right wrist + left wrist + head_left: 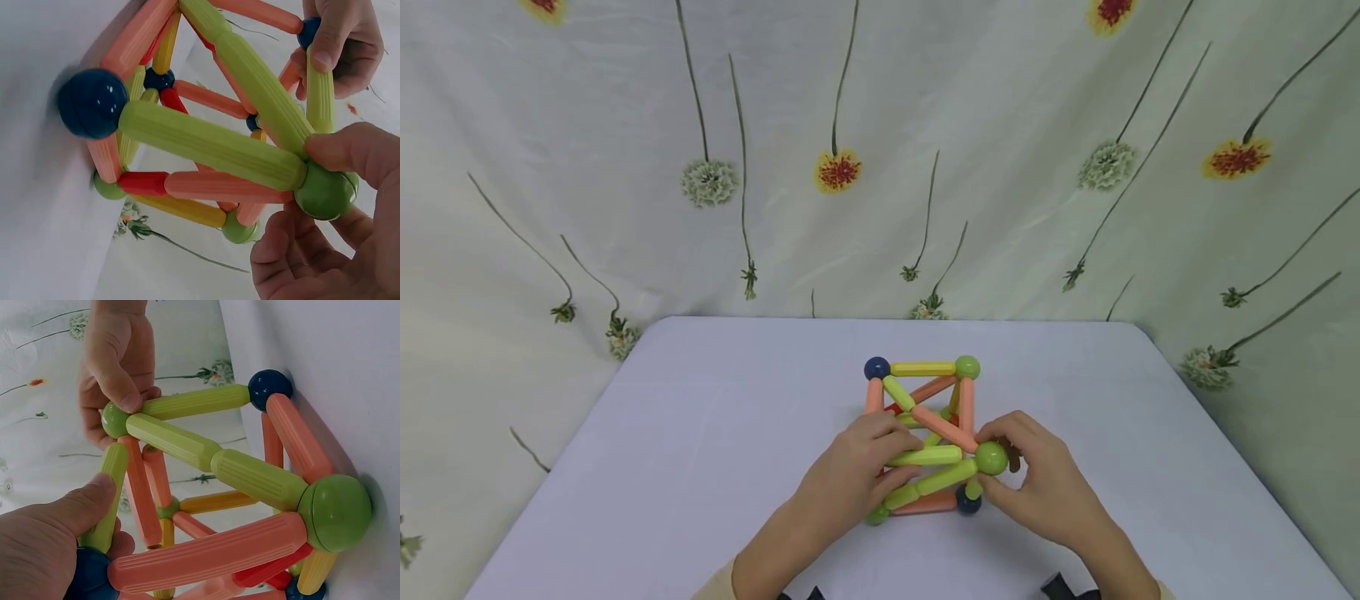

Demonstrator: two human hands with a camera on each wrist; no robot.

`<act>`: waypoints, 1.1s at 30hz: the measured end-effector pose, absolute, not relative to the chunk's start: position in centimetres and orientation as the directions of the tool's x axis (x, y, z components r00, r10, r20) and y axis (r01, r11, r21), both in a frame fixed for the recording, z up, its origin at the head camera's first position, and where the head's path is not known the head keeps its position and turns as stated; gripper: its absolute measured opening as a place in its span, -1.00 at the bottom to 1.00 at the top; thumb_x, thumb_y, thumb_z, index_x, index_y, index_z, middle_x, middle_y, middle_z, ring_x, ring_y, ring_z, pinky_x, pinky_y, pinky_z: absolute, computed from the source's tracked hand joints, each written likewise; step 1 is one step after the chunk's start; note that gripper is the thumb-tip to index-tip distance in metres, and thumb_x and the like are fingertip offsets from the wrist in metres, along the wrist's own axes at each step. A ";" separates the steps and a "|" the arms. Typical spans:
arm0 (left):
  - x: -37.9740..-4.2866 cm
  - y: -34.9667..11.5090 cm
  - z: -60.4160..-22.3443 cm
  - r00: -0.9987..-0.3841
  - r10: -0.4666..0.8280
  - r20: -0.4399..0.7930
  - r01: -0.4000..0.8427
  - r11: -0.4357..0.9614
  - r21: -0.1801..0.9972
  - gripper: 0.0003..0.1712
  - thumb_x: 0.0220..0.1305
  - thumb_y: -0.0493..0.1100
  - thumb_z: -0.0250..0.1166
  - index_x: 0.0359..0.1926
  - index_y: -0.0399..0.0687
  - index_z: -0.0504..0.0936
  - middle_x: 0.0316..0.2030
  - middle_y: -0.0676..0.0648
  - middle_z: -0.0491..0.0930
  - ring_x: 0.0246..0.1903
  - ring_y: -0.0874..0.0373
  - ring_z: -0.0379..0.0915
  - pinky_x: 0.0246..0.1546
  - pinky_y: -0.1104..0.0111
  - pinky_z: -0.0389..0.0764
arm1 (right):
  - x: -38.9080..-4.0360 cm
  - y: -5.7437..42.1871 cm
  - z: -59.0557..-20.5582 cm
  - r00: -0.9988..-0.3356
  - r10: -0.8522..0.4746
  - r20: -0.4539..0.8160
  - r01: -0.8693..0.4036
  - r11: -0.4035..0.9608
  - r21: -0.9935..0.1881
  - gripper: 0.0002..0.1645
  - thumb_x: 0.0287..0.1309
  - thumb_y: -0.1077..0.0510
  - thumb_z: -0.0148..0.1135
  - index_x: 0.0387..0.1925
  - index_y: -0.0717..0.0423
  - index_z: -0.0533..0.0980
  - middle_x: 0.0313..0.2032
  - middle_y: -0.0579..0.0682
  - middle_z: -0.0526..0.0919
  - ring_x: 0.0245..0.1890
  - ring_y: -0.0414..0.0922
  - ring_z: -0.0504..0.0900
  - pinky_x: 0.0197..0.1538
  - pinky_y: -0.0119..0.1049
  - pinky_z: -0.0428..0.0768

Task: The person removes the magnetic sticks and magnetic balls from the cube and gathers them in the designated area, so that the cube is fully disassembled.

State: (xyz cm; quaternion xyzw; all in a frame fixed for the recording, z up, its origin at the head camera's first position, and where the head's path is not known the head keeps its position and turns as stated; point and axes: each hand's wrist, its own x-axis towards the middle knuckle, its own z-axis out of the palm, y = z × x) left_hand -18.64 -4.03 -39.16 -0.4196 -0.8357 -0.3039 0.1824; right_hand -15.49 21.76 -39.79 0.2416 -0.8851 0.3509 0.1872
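Observation:
A box-like frame of magnetic rods and balls stands on the table, with salmon, yellow-green, yellow and red rods. My left hand (853,458) pinches a yellow-green rod (931,456) near a navy ball (90,575) at the frame's upper left corner. Thumb and fingers of my right hand (1037,487) hold the green ball (992,458) at the upper right corner. From that ball a jointed yellow-green diagonal (212,456) runs down to a lower green ball (337,512). In the right wrist view, the pinched rod's end meets or nearly meets the held ball.
The white table (715,417) reaches back to a hanging cloth (1000,100) printed with flowers. A navy ball (877,368) and a green ball (967,367) mark the frame's far top corners. Black pieces (1060,586) show at the bottom edge near the wrists.

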 end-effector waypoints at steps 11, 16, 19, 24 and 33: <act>-18.6 -3.9 -39.1 -0.586 0.597 0.548 0.810 0.454 0.371 -0.72 0.07 -0.11 0.50 -0.16 0.02 0.70 -0.22 0.15 0.54 -0.17 0.29 0.42 -0.15 0.48 0.52 | -15.8 21.2 -40.1 -0.706 -0.342 0.620 -0.621 0.720 -0.309 -0.56 -0.31 0.30 0.41 -0.28 -0.05 0.50 -0.36 -0.31 0.48 -0.40 -0.35 0.41 -0.39 -0.44 0.53; -18.6 -3.9 -39.1 -0.585 0.597 0.548 0.810 0.463 0.360 -0.71 0.05 -0.11 0.51 -0.17 0.02 0.71 -0.22 0.15 0.55 -0.17 0.29 0.41 -0.15 0.48 0.52 | -15.8 21.3 -40.2 -0.687 -0.329 0.648 -0.622 0.727 -0.291 -0.62 -0.27 0.28 0.40 -0.31 -0.03 0.50 -0.38 -0.26 0.51 -0.43 -0.33 0.42 -0.41 -0.48 0.51; -18.5 -3.9 -39.1 -0.583 0.598 0.550 0.811 0.466 0.354 -0.71 0.05 -0.11 0.51 -0.17 0.02 0.71 -0.22 0.14 0.55 -0.17 0.29 0.42 -0.15 0.47 0.52 | -15.7 21.6 -40.4 -0.685 -0.324 0.653 -0.624 0.724 -0.295 -0.64 -0.24 0.26 0.39 -0.30 -0.02 0.49 -0.40 -0.24 0.52 -0.44 -0.32 0.43 -0.40 -0.51 0.49; -18.5 -3.9 -39.1 -0.589 0.594 0.549 0.807 0.473 0.354 -0.72 0.06 -0.09 0.51 -0.17 0.03 0.71 -0.23 0.14 0.55 -0.17 0.29 0.42 -0.15 0.46 0.53 | -15.7 22.2 -40.8 -0.695 -0.297 0.655 -0.621 0.707 -0.339 -0.64 -0.22 0.26 0.39 -0.29 -0.02 0.48 -0.41 -0.26 0.51 -0.46 -0.33 0.43 -0.37 -0.58 0.43; -18.6 -3.9 -39.2 -0.595 0.594 0.541 0.802 0.481 0.354 -0.73 0.08 -0.06 0.49 -0.17 0.03 0.71 -0.24 0.15 0.53 -0.18 0.29 0.40 -0.15 0.47 0.52 | -15.6 22.9 -41.1 -0.730 -0.215 0.649 -0.605 0.643 -0.469 -0.61 -0.21 0.31 0.43 -0.31 0.00 0.46 -0.36 -0.20 0.55 -0.43 -0.26 0.51 -0.27 -0.53 0.53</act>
